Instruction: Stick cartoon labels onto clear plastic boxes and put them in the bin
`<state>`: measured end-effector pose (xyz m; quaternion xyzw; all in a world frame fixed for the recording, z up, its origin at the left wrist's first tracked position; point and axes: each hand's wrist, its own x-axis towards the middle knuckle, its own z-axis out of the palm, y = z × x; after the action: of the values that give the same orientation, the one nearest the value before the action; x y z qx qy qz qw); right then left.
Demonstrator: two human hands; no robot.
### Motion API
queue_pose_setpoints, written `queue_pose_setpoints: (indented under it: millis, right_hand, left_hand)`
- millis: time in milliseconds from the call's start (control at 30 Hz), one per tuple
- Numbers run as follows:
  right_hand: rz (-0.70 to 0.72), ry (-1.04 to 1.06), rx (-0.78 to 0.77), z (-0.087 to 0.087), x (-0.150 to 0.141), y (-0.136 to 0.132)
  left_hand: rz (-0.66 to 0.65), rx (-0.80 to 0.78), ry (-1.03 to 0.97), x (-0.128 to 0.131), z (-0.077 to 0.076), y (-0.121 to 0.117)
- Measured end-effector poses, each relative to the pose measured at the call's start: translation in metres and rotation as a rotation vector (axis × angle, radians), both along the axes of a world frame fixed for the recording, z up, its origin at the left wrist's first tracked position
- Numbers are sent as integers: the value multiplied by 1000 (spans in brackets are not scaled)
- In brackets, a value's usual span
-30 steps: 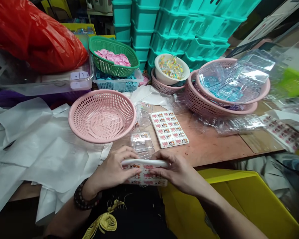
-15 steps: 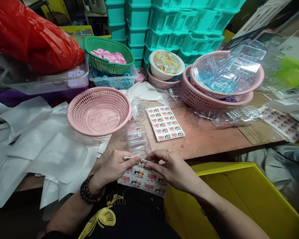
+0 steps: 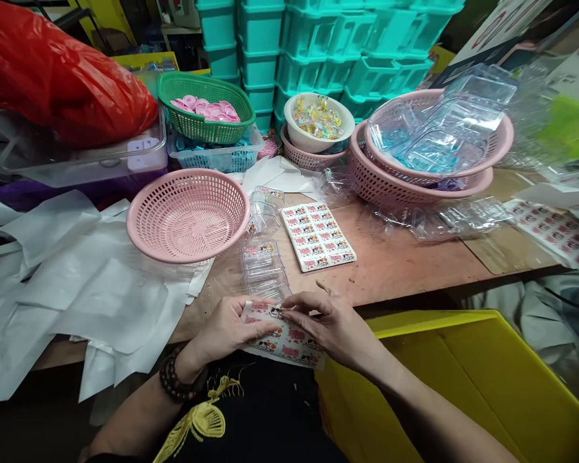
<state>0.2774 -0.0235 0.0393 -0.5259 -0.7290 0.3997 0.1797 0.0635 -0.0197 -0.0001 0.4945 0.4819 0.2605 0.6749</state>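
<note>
A sticker sheet (image 3: 284, 339) with pink and cat pictures lies across my lap at the table's near edge. My left hand (image 3: 229, 328) grips its left end, fingers curled over it. My right hand (image 3: 328, 325) pinches a spot near the sheet's top edge with thumb and forefinger. Just beyond my hands stands a row of small clear plastic boxes (image 3: 263, 267), some bearing stickers. A second sticker sheet (image 3: 317, 235) lies flat on the wooden table (image 3: 395, 263). An empty pink basket (image 3: 188, 215) sits to the left of the boxes.
White backing papers (image 3: 77, 283) cover the table's left. Behind stand a green basket of pink discs (image 3: 205, 116), a white bowl of small items (image 3: 318, 122), pink baskets holding clear trays (image 3: 429, 148), teal crates (image 3: 318, 45) and a red bag (image 3: 62, 71). A yellow bin (image 3: 463, 386) sits at my right.
The sheet, held edge-up a second ago, has been laid flat toward my lap. My right fingers have moved onto a spot near its top edge. The view has shifted slightly.
</note>
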Motion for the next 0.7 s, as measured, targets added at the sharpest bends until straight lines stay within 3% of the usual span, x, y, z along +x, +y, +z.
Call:
queue_pose_setpoints:
  millis: [100, 267, 333, 433, 567, 633, 700]
  right_hand:
    - [30, -102, 279, -7, 0, -8]
    - [19, -314, 964, -24, -6, -23]
    - [39, -326, 1119, -28, -10, -24]
    - [63, -243, 1147, -25, -13, -24]
    - [223, -19, 1336, -8, -9, -26]
    - [96, 68, 1159, -1, -4, -19]
    - [-120, 176, 714, 2, 1, -4]
  left_hand:
    - [25, -89, -38, 2, -3, -2]
    - [60, -205, -270, 9, -2, -3]
    - [29, -238, -302, 9, -3, -4]
    - [-23, -217, -254, 6, -8, -5]
    - [-68, -90, -93, -2, -10, -7]
    - [-123, 44, 8, -6, -6, -9]
    - [-183, 261, 71, -10, -1, -11]
